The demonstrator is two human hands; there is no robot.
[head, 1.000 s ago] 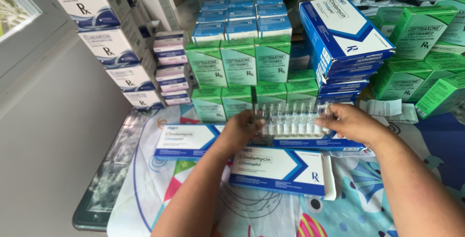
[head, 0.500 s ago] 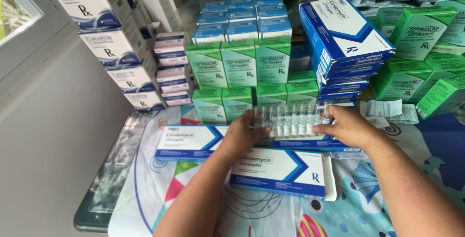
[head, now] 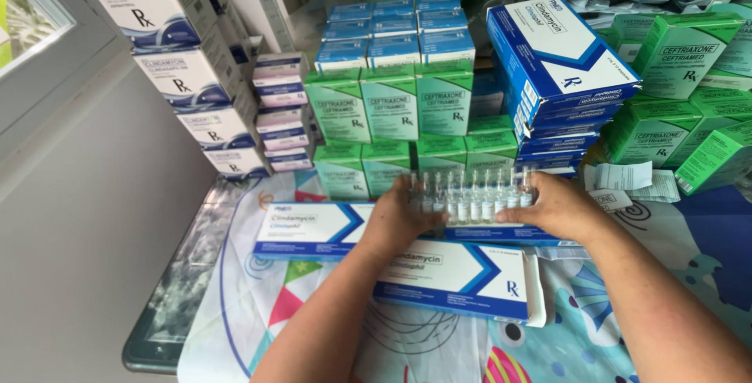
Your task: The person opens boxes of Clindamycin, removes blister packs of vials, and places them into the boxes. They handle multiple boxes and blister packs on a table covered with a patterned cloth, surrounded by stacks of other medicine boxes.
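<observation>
A clear plastic tray of small glass ampoules [head: 474, 195] is held level between both hands, just above the table. My left hand [head: 403, 218] grips its left end and my right hand [head: 560, 207] grips its right end. Under the tray lies a flat blue-and-white medicine box [head: 313, 230]. A second blue-and-white box [head: 462, 280] with an open end flap lies nearer to me, partly under my left wrist.
Green cartons [head: 388, 105] are stacked behind the tray, with blue cartons [head: 399, 34] on top. A leaning stack of blue boxes [head: 560, 62] stands at right, more green cartons [head: 681, 93] beyond. White boxes [head: 176, 70] pile at left. A patterned cloth [head: 251, 305] covers the table.
Both hands stayed on the ampoule tray and shifted it slightly; my left hand slid a little toward the right along the tray's end.
</observation>
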